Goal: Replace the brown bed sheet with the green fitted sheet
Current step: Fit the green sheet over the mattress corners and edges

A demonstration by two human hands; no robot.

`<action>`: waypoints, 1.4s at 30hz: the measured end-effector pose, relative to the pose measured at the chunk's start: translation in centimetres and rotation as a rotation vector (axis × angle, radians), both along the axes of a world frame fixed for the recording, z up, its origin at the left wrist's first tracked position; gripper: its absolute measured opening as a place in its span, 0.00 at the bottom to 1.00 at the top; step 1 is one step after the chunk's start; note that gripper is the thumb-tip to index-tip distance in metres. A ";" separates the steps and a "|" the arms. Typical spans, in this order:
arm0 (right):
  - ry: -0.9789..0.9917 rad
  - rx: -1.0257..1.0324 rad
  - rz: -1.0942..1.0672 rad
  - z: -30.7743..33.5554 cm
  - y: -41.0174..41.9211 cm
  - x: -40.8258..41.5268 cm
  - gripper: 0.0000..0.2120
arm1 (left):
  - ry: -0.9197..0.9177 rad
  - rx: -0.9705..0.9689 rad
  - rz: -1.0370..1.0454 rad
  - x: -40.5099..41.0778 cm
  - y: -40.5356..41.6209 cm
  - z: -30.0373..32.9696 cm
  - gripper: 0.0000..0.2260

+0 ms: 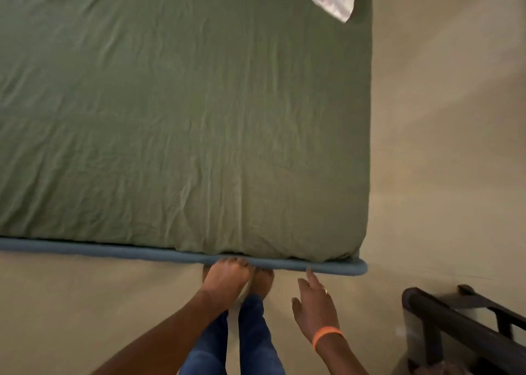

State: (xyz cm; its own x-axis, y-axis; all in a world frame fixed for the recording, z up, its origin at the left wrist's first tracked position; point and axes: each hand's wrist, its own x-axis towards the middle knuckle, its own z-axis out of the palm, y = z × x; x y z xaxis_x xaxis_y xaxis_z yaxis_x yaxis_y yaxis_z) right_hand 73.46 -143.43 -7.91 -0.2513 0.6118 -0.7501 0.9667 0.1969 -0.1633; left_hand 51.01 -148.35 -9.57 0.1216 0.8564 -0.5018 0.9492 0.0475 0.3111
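Reaching to the blue bed edge (pixel 182 256), left hand (pixel 226 278) curls fingers there; right hand (pixel 314 309) hangs spread, empty.

The scene is dim and warm-toned, with soft, even light and no hard glare. The green fitted sheet (pixel 182 113) reads muted, its wrinkles picked out by faint highlights that run across its middle. To the right of the sheet, pale diagonal bands of light cross the floor (pixel 444 124). A thin shadow sits beneath the blue bed edge (pixel 113 251) below the sheet. The whole frame is soft, with smeared detail. The bed edge bows with wide-angle distortion. The dark frame (pixel 461 332) at the sheet's lower right is murky.
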 end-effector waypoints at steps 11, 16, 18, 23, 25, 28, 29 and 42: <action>0.247 0.041 -0.464 13.1 11.3 2.0 0.05 | -0.107 0.055 0.468 1.8 9.5 13.8 0.08; 0.459 0.084 -0.498 15.4 19.2 5.0 0.04 | -0.056 0.062 0.561 6.2 13.9 17.0 0.11; 0.506 0.059 -0.436 15.8 22.5 7.3 0.04 | -0.068 0.083 0.684 8.7 15.2 18.1 0.11; 0.484 0.021 -0.151 17.8 30.1 14.8 0.10 | -0.127 0.162 1.067 16.0 18.9 20.3 0.08; 0.437 0.026 -0.075 18.5 33.2 17.0 0.10 | -0.129 0.205 1.128 18.8 20.9 21.6 0.07; 0.387 0.028 0.038 19.0 37.2 18.1 0.10 | -0.126 0.214 1.099 22.0 23.1 23.4 0.08; 0.389 0.037 0.064 19.3 38.1 17.8 0.10 | -0.105 0.218 1.071 22.7 23.4 23.8 0.08; 0.528 -0.071 0.328 23.0 38.3 9.3 0.04 | -0.230 0.291 1.548 22.5 21.7 21.6 0.04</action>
State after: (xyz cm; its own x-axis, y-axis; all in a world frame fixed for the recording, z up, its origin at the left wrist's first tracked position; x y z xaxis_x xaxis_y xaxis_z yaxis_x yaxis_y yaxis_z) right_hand 82.74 -105.15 15.11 -0.7657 0.3931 -0.5091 0.6428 0.4412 -0.6262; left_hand 73.47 -126.68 11.99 -0.8727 0.2792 -0.4006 -0.0234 0.7955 0.6055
